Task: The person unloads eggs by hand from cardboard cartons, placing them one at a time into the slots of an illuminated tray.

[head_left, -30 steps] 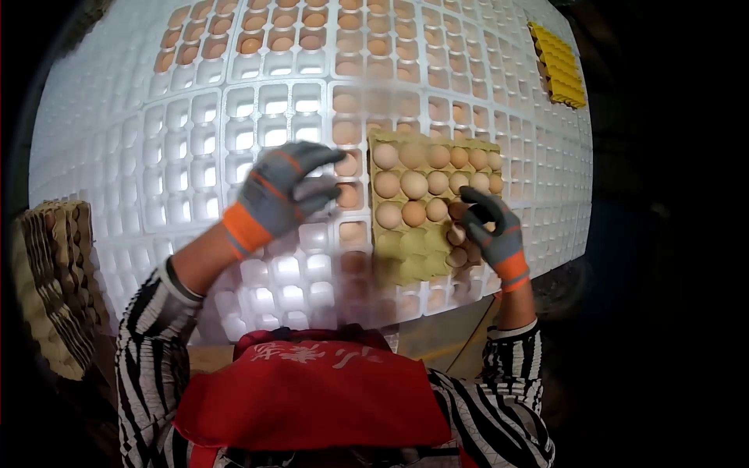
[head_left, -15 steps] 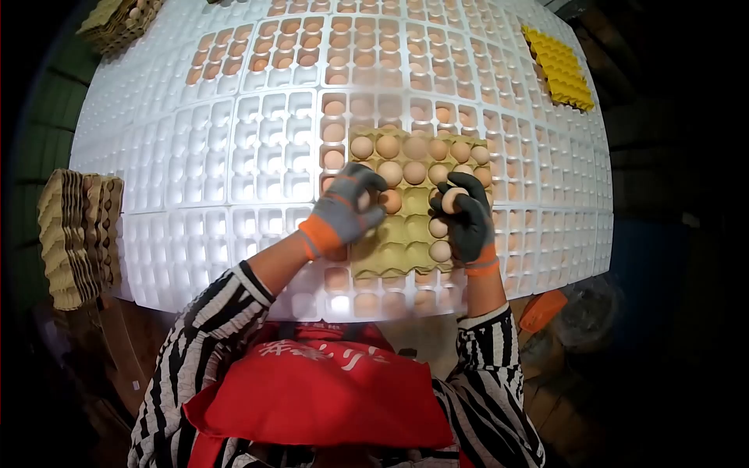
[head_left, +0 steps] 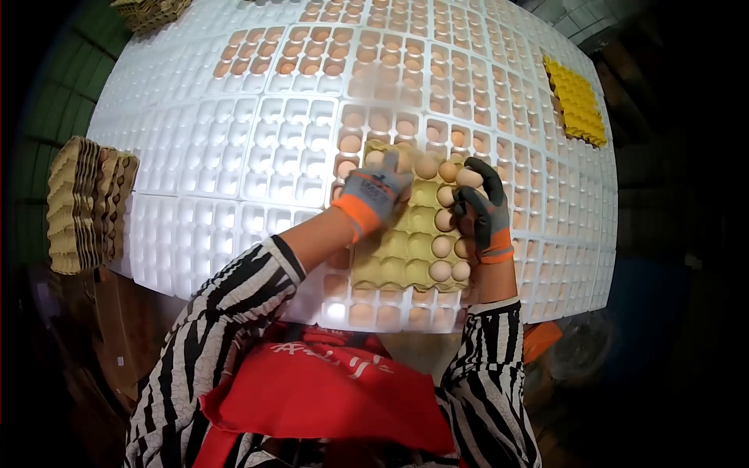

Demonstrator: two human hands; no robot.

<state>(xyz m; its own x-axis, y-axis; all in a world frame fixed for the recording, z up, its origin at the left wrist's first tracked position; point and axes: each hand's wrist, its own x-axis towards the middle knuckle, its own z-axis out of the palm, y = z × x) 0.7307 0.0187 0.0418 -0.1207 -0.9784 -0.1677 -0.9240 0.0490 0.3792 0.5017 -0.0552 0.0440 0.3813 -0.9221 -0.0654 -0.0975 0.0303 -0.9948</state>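
Observation:
A yellowish pulp egg tray (head_left: 390, 261) lies over white foam trays, with eggs along its far and right sides. Over its far left part is my left hand (head_left: 376, 193), in a grey glove with an orange cuff. Its fingers are curled at a blurred egg (head_left: 403, 161); the palm side is hidden. At the far right corner, my right hand (head_left: 488, 210), in a dark-palmed glove, has thumb and fingers closed around an egg (head_left: 469, 178). Several eggs (head_left: 441, 247) sit in the cups left of that hand.
White foam trays (head_left: 296, 129) cover the table, many holding eggs. Stacked pulp trays (head_left: 82, 207) stand at the left edge, with another stack (head_left: 150, 14) at the far left. A yellow tray (head_left: 576, 101) lies at the far right.
My left hand has moved away from me and right, onto the tray's far side. My right hand has shifted slightly right. Eggs have gone from the tray's middle cups. The camera view has shifted.

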